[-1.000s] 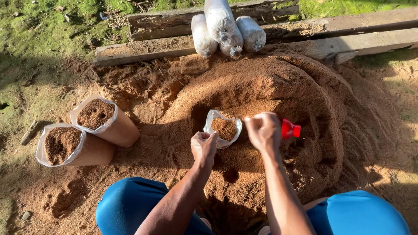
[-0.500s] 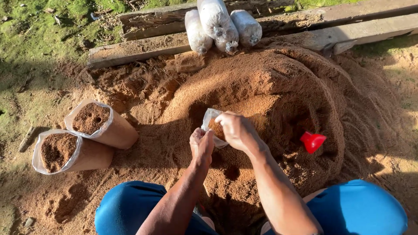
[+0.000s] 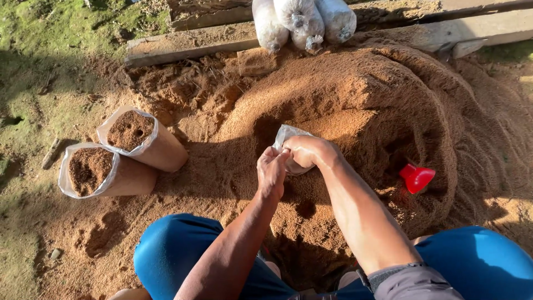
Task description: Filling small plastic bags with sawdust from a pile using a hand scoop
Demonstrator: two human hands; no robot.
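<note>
Both hands now closed together over the bag mouth; scoop left lying on the heap.

Left hand [image 3: 272, 171] and right hand [image 3: 302, 151] pinch the thin clear plastic bag [image 3: 284, 135], fingers curled tight on its film, near the front foot of the coarse orange-brown sawdust mound [image 3: 355, 94]. Small red plastic scoop [image 3: 416, 178] rests at the mound's right slope. Two sawdust-filled open bags [image 3: 130, 153] lean at its left edge.

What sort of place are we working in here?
Likely an outdoor yard for bagging loose fill: a big sawdust heap on bare ground, filled bags beside it, grass and wooden planks behind.
</note>
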